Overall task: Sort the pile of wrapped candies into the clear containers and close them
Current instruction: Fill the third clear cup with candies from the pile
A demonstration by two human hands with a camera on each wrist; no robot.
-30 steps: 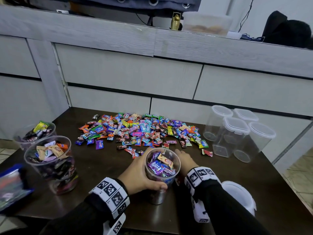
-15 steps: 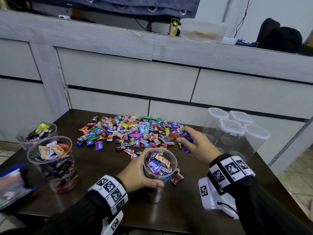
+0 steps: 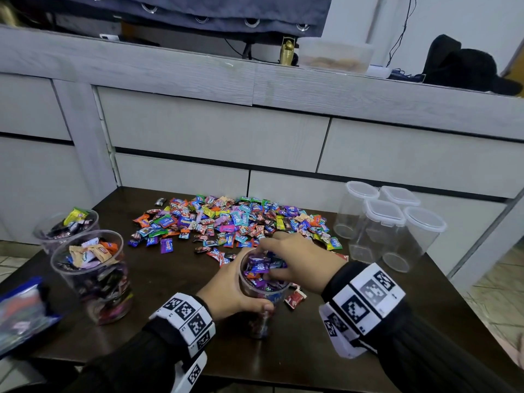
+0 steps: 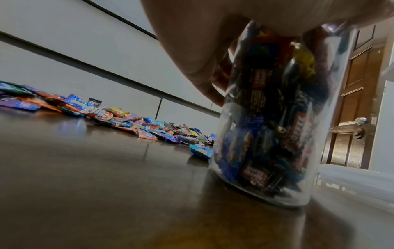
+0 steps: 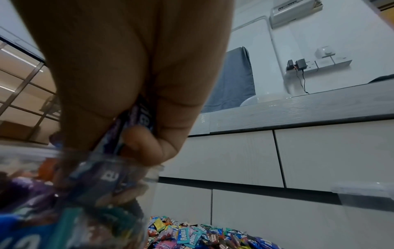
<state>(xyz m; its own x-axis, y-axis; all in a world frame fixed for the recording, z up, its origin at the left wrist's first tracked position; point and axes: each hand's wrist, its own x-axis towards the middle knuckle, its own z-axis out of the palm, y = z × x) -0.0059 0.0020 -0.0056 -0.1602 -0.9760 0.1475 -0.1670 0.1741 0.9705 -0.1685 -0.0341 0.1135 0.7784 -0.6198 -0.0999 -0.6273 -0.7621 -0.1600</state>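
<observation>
dark table (image 3: 158, 293) | 3 filled containers (image 3: 262, 296) | 4 lidded empties (image 3: 381, 222) | 2 hands (image 3: 297, 259)

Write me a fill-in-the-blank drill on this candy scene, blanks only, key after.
1. The left hand holds the side of the open container, which stands on the ____.
2. The right hand pinches a ____ candy wrapper over that container.
3. The lidded containers at the table's right number ____.
4. The candy pile lies ____ the held container.

Missing words: table; purple; four; behind
</observation>
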